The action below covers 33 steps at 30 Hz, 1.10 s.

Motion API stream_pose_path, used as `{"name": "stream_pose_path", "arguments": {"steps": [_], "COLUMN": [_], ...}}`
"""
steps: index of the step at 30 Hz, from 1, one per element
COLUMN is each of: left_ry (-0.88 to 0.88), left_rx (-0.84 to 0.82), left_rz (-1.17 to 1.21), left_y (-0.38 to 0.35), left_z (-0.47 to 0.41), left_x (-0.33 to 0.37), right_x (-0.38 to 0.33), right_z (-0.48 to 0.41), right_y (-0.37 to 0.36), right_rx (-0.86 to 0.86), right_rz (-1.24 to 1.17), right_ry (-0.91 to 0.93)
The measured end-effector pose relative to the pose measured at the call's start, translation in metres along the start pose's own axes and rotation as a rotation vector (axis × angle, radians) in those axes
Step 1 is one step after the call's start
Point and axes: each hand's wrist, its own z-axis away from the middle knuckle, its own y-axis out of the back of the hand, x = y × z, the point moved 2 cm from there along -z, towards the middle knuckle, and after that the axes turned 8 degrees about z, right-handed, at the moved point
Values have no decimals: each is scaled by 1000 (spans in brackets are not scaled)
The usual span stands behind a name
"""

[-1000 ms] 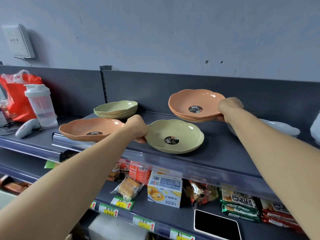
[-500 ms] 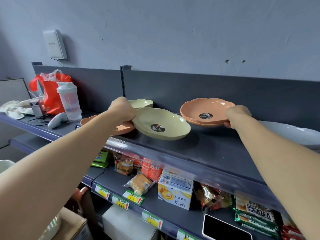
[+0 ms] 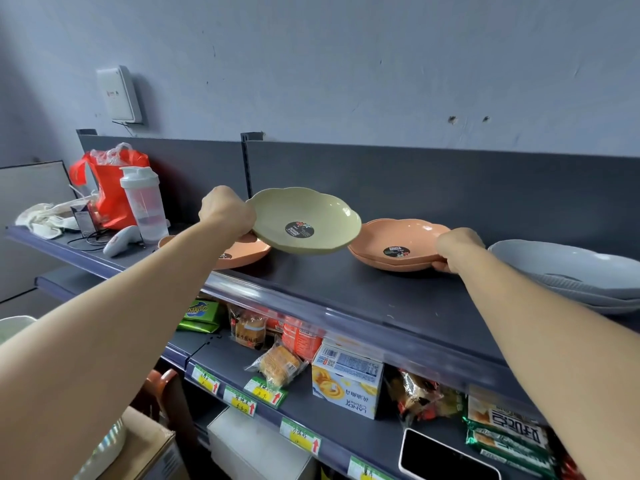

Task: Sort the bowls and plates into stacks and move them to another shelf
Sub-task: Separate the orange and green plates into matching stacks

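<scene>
Two hands work at once: the left hand (image 3: pixel 225 211) pinches the green plate (image 3: pixel 308 211) by its rim, raised just left of the orange stack (image 3: pixel 405 235), which the right hand (image 3: pixel 458 247) grips at its edge, likely to sort by colour.

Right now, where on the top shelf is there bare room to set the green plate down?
Bare shelf lies between the single orange plate and the orange stack, and along the front edge before that stack. Crowded: left end round the shaker bottle, right end under the grey plates.
</scene>
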Motion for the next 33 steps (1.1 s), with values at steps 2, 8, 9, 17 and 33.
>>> {"name": "stream_pose_path", "arguments": {"steps": [2,8,9,17,33], "left_ry": [4,16,15,94,157], "left_rx": [10,42,52,40,-85], "left_rz": [22,119,137,269,229], "left_y": [-3,-3,-2,4,-19], "left_z": [-1,-18,-24,-95,-206], "left_x": [0,1,1,-5,-53], "right_x": [-2,-39,-48,-108,-173], "right_z": [-4,8,11,53,67], "right_y": [1,-2,-7,-72,-160], "right_rx": [124,213,163,-316,-571], "right_rz": [53,218,244,353,497], "right_ry": [52,352,424,759,701]}}
